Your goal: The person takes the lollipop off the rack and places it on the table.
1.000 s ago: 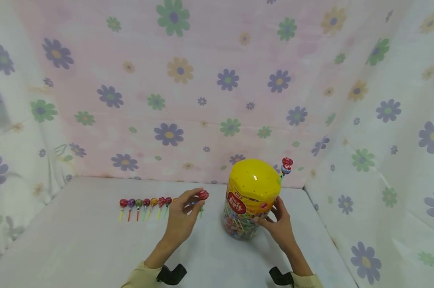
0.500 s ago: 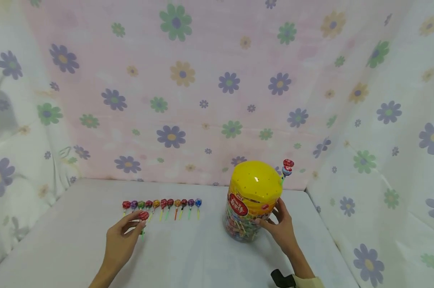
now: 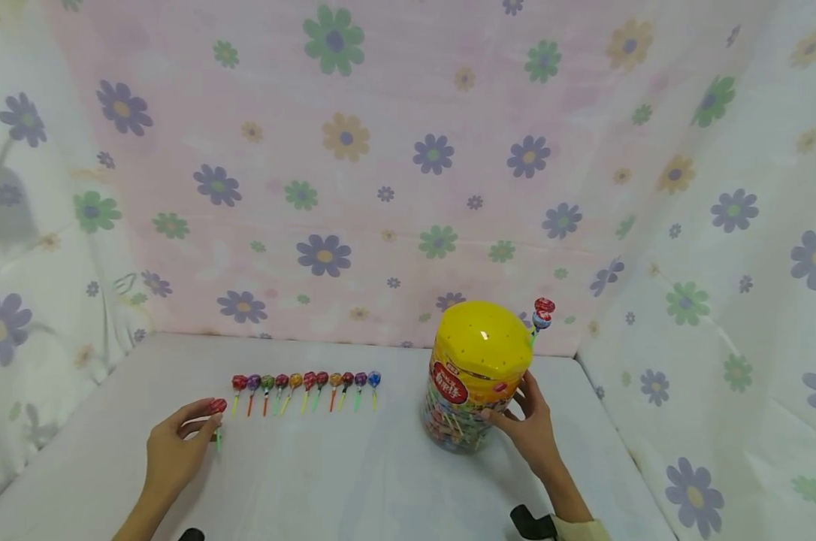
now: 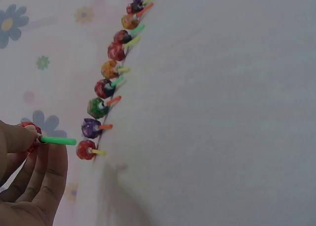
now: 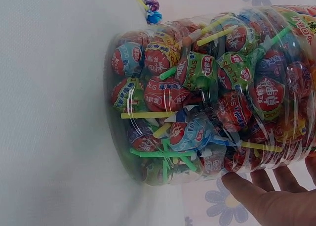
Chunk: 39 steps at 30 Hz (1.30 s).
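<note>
My left hand (image 3: pixel 173 445) pinches a red-wrapped lollipop (image 3: pixel 217 406) by its head, its green stick (image 4: pixel 58 141) pointing away from the fingers. It hovers just left of and nearer than a row of lollipops (image 3: pixel 296 381) laid side by side on the table, heads toward the back. My right hand (image 3: pixel 531 427) grips the lower right side of a clear jar (image 3: pixel 457 428) with a yellow lid (image 3: pixel 484 340). Wrapped lollipops (image 5: pixel 167 93) fill the jar. Behind the lid's right edge, red and blue lollipops (image 3: pixel 543 312) stick up; their lower ends are hidden.
A white cloth covers the table (image 3: pixel 327 481). Flower-printed curtain (image 3: pixel 381 188) rises along the back and both sides. Dark wrist camera mounts (image 3: pixel 533 521) show near the front edge.
My left hand has carried the red lollipop from beside the jar leftward past the row to its left end. The right hand stays on the jar.
</note>
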{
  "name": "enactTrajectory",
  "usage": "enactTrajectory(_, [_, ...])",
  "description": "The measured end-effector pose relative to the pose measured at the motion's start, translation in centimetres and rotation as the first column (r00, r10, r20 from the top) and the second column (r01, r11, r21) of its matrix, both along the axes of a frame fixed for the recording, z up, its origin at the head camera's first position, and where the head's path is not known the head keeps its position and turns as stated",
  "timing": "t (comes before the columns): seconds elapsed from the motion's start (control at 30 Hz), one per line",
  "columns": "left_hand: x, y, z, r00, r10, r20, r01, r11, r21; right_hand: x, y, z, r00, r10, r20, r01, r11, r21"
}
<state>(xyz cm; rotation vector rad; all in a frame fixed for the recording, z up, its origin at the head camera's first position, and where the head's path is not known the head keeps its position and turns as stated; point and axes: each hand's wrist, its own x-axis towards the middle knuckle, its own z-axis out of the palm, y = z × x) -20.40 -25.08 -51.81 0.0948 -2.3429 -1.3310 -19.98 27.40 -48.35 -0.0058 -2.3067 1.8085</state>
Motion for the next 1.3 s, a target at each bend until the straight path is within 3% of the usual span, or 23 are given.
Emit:
enactTrajectory(0.27, [-4.2,-2.3,-0.9,0.99,-0.012,0.142,0.035,0.986,-0.165,-0.1,0.1,-0.2,0.999,-0.011,0.033,0.011,1.0,-0.01])
enactTrajectory(0.47, [-6.0,-3.3,-0.9,0.975,-0.021,0.219,0.065,0.979,-0.192,0.1,-0.1,-0.1,0.999,-0.011,0.038,0.012,1.0,-0.019])
enactTrajectory(0.57, [-6.6,-3.5,-1.0,0.972,-0.015,0.234,0.065,0.977,-0.205,0.2,-0.1,-0.1,0.999,-0.011,0.04,0.012,1.0,-0.02])
enactTrajectory(0.83, [-8.2,-3.3,-1.0,0.984,-0.018,0.177,0.06,0.97,-0.237,0.1,0.0,-0.1,0.999,-0.016,0.041,0.017,1.0,-0.018])
enactTrajectory(1.3, [-8.7,-3.4,-1.2,0.981,-0.009,0.195,0.06,0.965,-0.257,0.1,0.1,-0.2,1.0,-0.006,0.016,0.006,1.0,-0.02])
